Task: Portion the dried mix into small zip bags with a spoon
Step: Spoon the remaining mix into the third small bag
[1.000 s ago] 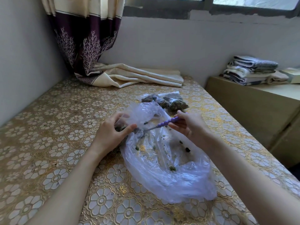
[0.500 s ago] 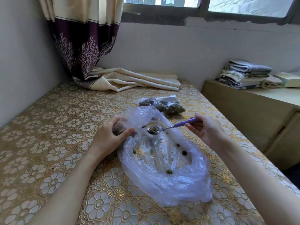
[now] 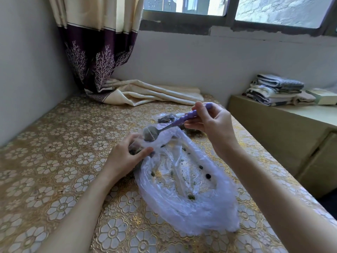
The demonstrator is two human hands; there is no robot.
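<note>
A large clear plastic bag (image 3: 189, 203) lies open on the table, with a few bits of dried mix (image 3: 207, 175) scattered inside. My right hand (image 3: 213, 125) grips the purple handle of a metal spoon (image 3: 175, 125); its bowl, loaded with mix, hangs tilted above the bag's far rim. My left hand (image 3: 125, 157) pinches a small zip bag (image 3: 135, 149) holding dark mix, right beside the big bag's left edge and just below the spoon's bowl. Filled small bags (image 3: 165, 117) lie behind the spoon, partly hidden.
The table (image 3: 54, 161) has a gold floral cover. A curtain (image 3: 102, 66) and folded cream cloth (image 3: 155, 94) lie at its far end. To the right stands a low cabinet (image 3: 284, 134) with stacked towels (image 3: 277, 90). A grey wall borders the left.
My right hand has lifted the spoon out of the big bag with a load of mix and raised it above the small bag in my left hand. The camera tilted up.
</note>
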